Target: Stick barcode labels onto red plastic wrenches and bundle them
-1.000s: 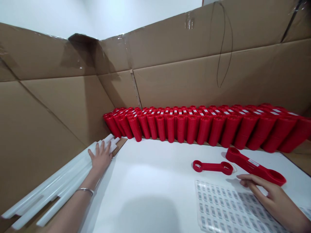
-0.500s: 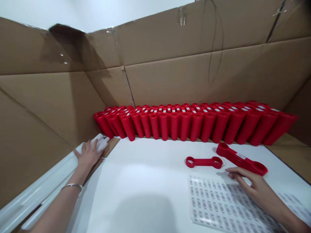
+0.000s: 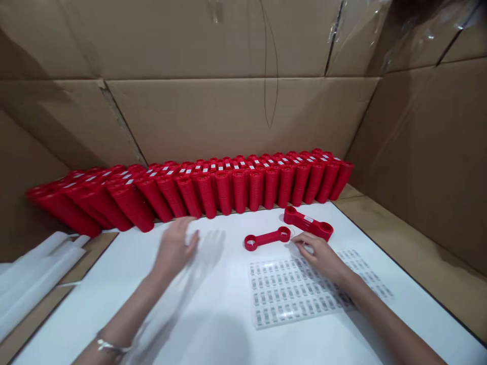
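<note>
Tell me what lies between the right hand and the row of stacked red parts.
In the head view, a red double-ended plastic piece with a white label lies between the right hand and the row of stacked red parts.

Left hand [image 3: 175,249]: open, fingers spread, motion-blurred, lower centre of frame. Right hand [image 3: 320,258]: fingers curled downward, right of centre.
</note>
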The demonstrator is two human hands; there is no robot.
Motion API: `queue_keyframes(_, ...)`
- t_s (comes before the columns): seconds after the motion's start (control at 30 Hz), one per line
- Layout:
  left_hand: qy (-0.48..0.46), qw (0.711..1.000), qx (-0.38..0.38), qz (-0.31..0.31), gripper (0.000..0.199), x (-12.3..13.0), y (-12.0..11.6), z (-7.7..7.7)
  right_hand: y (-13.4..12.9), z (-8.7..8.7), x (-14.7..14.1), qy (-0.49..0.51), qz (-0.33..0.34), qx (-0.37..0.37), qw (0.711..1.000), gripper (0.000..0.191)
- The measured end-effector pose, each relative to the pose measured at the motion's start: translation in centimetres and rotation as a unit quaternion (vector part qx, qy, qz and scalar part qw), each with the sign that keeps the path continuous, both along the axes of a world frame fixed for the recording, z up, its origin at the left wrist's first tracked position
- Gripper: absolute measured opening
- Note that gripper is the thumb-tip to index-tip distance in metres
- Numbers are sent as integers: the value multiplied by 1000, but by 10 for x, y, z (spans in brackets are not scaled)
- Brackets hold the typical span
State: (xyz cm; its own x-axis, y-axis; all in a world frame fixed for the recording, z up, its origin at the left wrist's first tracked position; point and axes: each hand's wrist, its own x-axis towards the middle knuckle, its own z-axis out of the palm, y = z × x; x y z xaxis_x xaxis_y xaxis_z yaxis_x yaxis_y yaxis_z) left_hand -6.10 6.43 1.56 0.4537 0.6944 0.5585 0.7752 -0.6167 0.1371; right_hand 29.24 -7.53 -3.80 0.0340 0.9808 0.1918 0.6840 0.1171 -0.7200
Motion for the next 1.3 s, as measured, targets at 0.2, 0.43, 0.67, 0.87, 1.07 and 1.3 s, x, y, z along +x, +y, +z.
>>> queue_keyframes(0.2, 125, 962, -208, -124, 49, 129, -34, -20, 2, -1, 10, -44, -106, 47, 992, 21)
queue_keyframes(0.43, 207, 936, -255, -125, 19, 146, -25, -24, 8, -1, 45, -65, -273, 130, 951, 37)
queue_keyframes(0.67, 243, 924, -275, -106, 15, 121, -8, -15, 15, -17, 59, 14, -228, -8, 973, 48)
queue_keyframes(0.87, 265, 915, -299, -62, 15, 81, 6, -6, 10, -21, 77, 21, -224, -9, 974, 55)
queue_keyframes(1.07, 266, 918, -289, -54, 23, 66, 0, 4, 0, 5, 59, -92, -252, 140, 953, 45)
queue_keyframes(1.3, 157, 916, -313, -194, 37, 110, -59, 3, -8, 17, -3, -87, 50, -59, 993, 27)
